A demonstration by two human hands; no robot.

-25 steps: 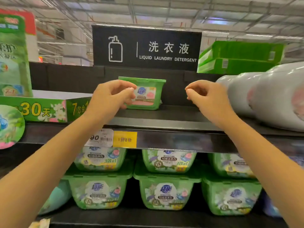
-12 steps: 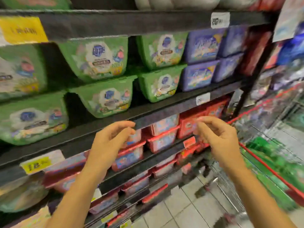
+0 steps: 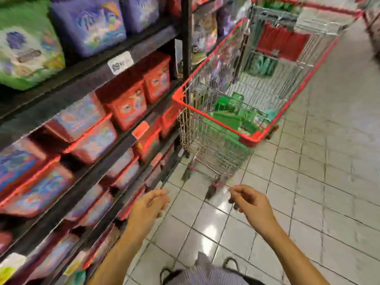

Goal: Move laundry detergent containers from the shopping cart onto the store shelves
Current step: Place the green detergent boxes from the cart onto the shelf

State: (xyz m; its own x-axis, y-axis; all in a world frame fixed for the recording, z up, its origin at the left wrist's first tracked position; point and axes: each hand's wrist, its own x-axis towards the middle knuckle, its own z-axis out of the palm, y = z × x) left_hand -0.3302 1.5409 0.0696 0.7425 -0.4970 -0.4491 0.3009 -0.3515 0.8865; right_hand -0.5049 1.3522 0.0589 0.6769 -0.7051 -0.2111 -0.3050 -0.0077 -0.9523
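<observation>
Shelves (image 3: 82, 79) on the left carry green, purple and red boxes (image 3: 127, 103). The left hand (image 3: 149, 206) hangs over the tiled floor (image 3: 308, 192), its grip loose, fingers half-curled round nothing. The right hand (image 3: 253, 204) beside it has the same slack, empty grip. Further right, green detergent containers (image 3: 226, 109) lie in the red-rimmed cart (image 3: 213, 119).

Motion blur smears the shelf labels (image 3: 120, 62), and cart wire (image 3: 207, 128) half hides the green containers (image 3: 228, 117).

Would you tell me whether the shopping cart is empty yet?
Not empty: green containers lie at the near end of the shopping cart.
</observation>
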